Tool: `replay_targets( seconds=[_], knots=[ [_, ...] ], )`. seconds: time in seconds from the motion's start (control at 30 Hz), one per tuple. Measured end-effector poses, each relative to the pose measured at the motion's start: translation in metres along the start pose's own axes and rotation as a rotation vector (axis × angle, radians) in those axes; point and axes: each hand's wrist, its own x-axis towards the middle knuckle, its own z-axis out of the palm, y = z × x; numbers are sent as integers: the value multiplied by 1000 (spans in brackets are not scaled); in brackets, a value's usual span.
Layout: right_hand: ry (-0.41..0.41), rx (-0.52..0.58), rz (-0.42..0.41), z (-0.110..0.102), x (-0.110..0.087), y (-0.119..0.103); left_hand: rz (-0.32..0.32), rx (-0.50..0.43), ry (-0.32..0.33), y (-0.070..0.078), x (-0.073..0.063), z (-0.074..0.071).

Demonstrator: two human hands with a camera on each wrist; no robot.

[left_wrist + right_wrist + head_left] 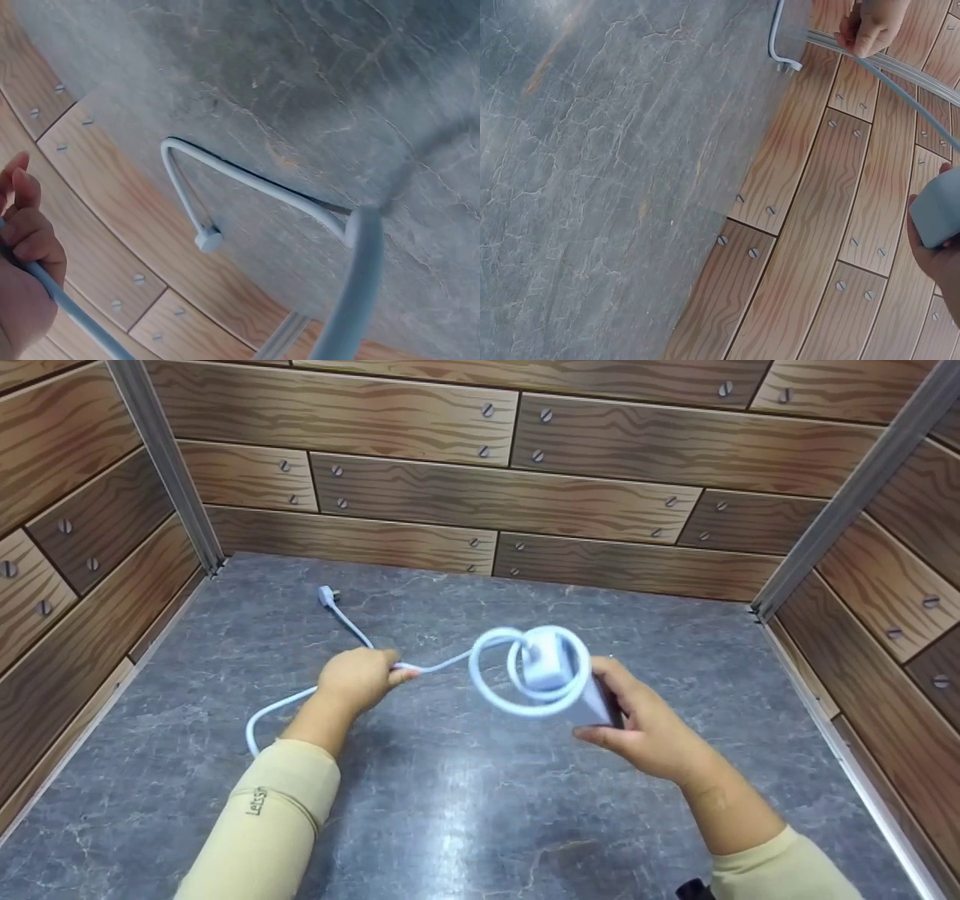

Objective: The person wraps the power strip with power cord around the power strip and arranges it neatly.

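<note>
We see the right hand (652, 727) gripping a white block (546, 660) between thumb and fingers, while the left hand (358, 679) pinches its cable (450, 658). Off the right fingertips, on the side facing the left fingers, loops (478, 688) lie about the block's end; whether they pass right round it we cannot tell. Our judgement is that they could spring loose if the cable slackens between our two sets of fingers, since nothing we can see ties them. A hard tug might instead twist the block in our right grip or strain the cord where it enters. The plug (327, 595) lies beyond our left fingers on the grey tabletop (450, 810), and its trailing length could snag our left wrist, where the cable bends away behind the fingers. Wood-patterned walls (405, 420) stand beyond both hands; we see nothing blocking the space between our fingers except the loops.
</note>
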Motion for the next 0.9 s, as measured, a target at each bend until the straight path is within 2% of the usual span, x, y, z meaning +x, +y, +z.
replay_targets(
  seconds=[0.1, 0.23, 0.4, 0.53, 0.63, 0.77, 0.9],
  knots=[
    [44, 8, 35, 1, 3, -3, 70, 48, -6, 1, -1, 4],
    [114, 44, 96, 2, 8, -8, 121, 95, -40, 6, -4, 8],
    [213, 64, 208, 3, 14, -11, 180, 141, -79, 20, -6, 15],
    [282, 30, 289, 1, 20, -10, 238, 152, -65, 31, -8, 22],
    [321, -70, 325, -1, 22, -7, 280, 174, -28, 37, -11, 26],
    [350, -298, 362, -4, 23, 0, 311, 189, 39, 46, -15, 27],
    [340, -501, 403, -5, 21, 10, 321, 175, 78, 54, -18, 25]
  ],
)
